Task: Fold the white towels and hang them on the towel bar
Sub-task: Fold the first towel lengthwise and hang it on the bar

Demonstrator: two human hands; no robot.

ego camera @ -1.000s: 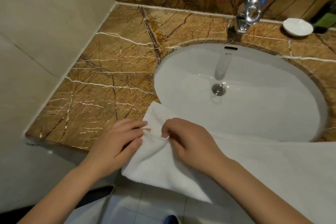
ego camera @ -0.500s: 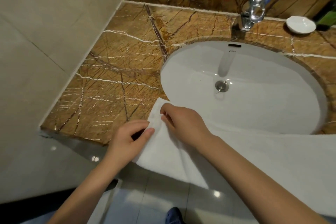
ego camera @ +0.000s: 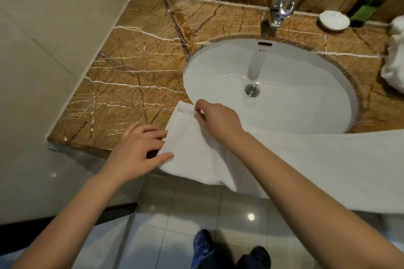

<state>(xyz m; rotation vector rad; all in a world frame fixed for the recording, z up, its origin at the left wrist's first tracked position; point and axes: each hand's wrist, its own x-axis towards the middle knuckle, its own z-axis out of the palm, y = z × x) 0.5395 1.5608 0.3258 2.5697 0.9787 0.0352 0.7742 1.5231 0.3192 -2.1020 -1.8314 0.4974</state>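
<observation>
Where the counter (ego camera: 135, 67) runs out from the left wall, a sink (ego camera: 306, 76) is set into it. Along the front edge a towel (ego camera: 317, 159) is spread lengthwise, covering the sink's near rim and hanging over the edge toward the floor. Its left end is being worked. The left hand (ego camera: 135, 148) is laid against that end with fingers spread and nearly straight, the thumb resting on the near corner; no firm grip is seen. The right hand (ego camera: 220, 120) is set close by, the far corner pinched between its fingertips. The hands are thus kept a little apart, both at the same short edge. The first fold is judged to be in preparation. For the next move, both corners would need to be gripped and carried evenly rightward. No towel bar is seen.
</observation>
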